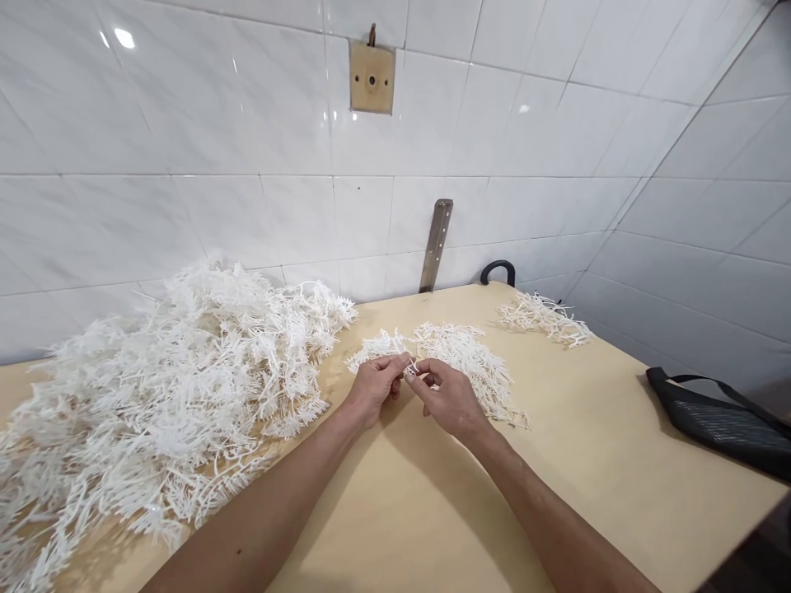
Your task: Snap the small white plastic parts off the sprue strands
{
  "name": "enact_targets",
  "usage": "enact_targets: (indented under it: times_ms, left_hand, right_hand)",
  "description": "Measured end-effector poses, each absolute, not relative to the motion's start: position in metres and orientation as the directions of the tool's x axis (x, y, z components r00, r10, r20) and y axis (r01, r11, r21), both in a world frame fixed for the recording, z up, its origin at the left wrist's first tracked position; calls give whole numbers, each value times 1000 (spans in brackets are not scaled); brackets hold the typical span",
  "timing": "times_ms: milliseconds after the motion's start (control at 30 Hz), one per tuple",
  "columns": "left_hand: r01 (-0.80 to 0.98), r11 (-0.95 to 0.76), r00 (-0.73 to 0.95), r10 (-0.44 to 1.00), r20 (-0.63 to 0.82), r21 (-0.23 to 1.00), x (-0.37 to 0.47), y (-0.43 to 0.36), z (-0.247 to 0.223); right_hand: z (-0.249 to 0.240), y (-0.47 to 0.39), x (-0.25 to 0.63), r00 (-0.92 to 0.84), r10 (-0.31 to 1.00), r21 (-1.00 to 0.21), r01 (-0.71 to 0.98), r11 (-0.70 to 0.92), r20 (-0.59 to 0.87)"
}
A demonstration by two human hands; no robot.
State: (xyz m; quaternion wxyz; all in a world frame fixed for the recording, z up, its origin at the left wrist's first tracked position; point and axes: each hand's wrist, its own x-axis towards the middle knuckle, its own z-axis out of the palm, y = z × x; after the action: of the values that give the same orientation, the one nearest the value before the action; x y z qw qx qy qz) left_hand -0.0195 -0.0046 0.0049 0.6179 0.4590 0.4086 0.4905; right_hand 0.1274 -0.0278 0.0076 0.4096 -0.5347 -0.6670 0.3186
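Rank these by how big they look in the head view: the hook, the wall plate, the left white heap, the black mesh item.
1. Left white heap
2. Black mesh item, though cut off by the picture's edge
3. Wall plate
4. Hook

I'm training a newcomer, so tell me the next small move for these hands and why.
Perhaps turn the small white piece slightly for a clearer hold: the left hand and right hand meet closely at it and hide most of it.
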Motion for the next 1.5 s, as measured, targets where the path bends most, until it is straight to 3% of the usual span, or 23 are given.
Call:
enact_targets:
  times_ms: [400, 667, 833, 967, 1133, 1267, 1400, 1500]
  left_hand:
    - [-147, 84, 236, 971, -48, 986, -23, -4, 5]
    - [3, 12, 272, 962, -12, 1000, -27, -4, 12]
    - [-40, 55, 280, 959, -42, 998, -22, -5, 9]
    - [-52, 78, 250, 966, -62, 996, -14, -9, 4]
    - [-40, 37, 145, 989, -31, 998, -11, -6, -4]
    - [-55, 15, 73, 997, -11, 998, -15, -1, -7]
    - [-68, 28, 123, 992, -20, 997, -17, -1, -7]
    - [-91, 25, 186, 982, -8, 995, -17, -5, -6]
  right_hand:
    - [6, -24, 135, 16, 982, -902, 397, 168, 190]
    - [10, -24, 140, -38, 985, -901, 399, 171, 170]
    - [10, -24, 142, -71, 986, -883, 439, 165, 149]
    - [2, -19, 140, -21, 982, -822, 544, 170, 189]
    - [-3, -15, 134, -16, 912, -624, 724, 293, 410]
    - [0, -18, 134, -35, 955, -715, 655, 245, 296]
    - [-2, -19, 133, -16, 980, -777, 607, 166, 197]
    - [-6, -13, 133, 26, 969, -731, 661, 168, 246]
